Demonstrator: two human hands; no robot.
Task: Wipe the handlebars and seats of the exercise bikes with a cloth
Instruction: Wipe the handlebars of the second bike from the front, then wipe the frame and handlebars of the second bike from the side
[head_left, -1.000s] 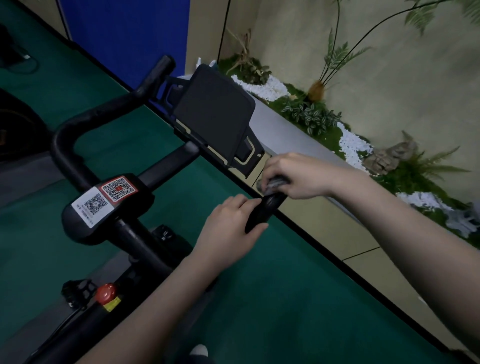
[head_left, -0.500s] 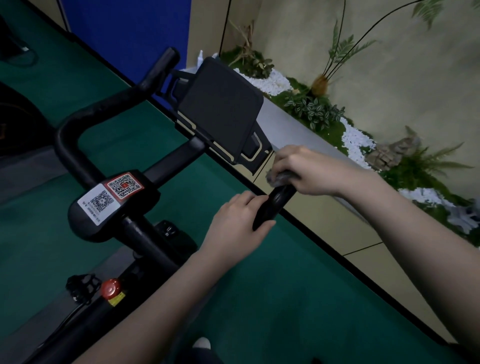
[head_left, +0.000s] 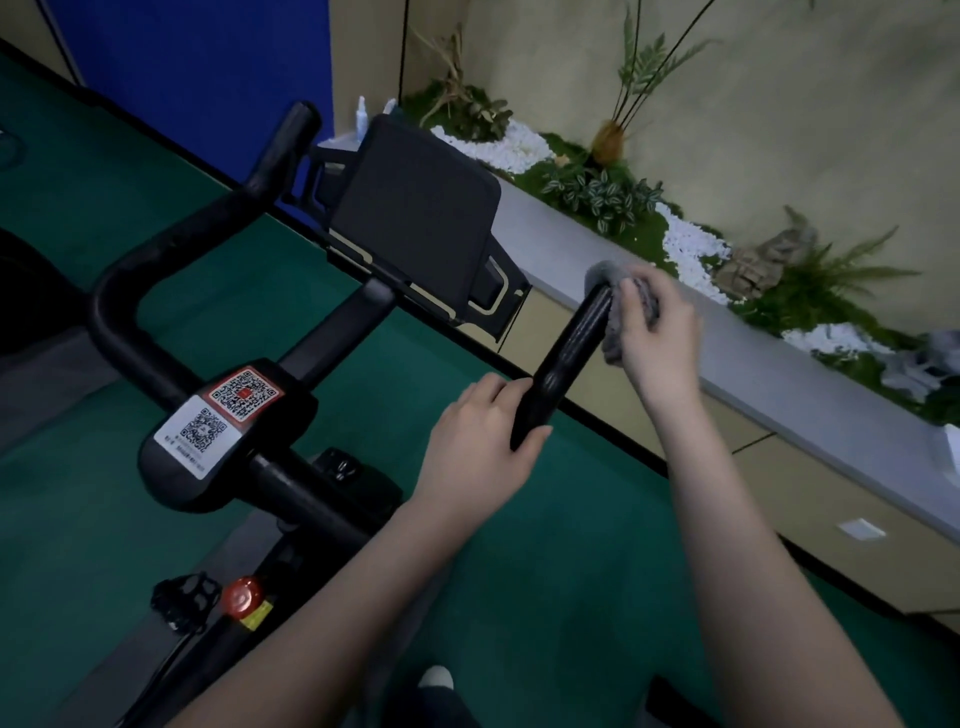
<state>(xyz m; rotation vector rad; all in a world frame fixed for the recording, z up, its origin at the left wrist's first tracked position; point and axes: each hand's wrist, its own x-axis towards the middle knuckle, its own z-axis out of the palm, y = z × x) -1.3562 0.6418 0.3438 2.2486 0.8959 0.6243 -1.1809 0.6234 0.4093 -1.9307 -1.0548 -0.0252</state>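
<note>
Exercise bike: black frame on the green floor, the largest item in my view. I judge it heavy and rigid; it should not shift under wiping pressure. The seat is not in view.

Handlebars: a stiff black tube looping from the far left horn round to the right horn, which points up and away from me. The surface has a slight sheen, so I expect it to be smooth, perhaps a little slick. Best held low on the horn, leaving the upper length free for the cloth.

Screen holder: black panel mounted at the middle of the bars, well apart from both hands.

Left hand: closed around the lower end of the right horn, steadying it.

Right hand: fingers curled, pinching the cloth against the horn's upper end.

Cloth: grey, soft and light, bunched and draped over the horn's tip. It will fold to the tube's curve; I would grip it wrapped around the bar, not flat.
</note>
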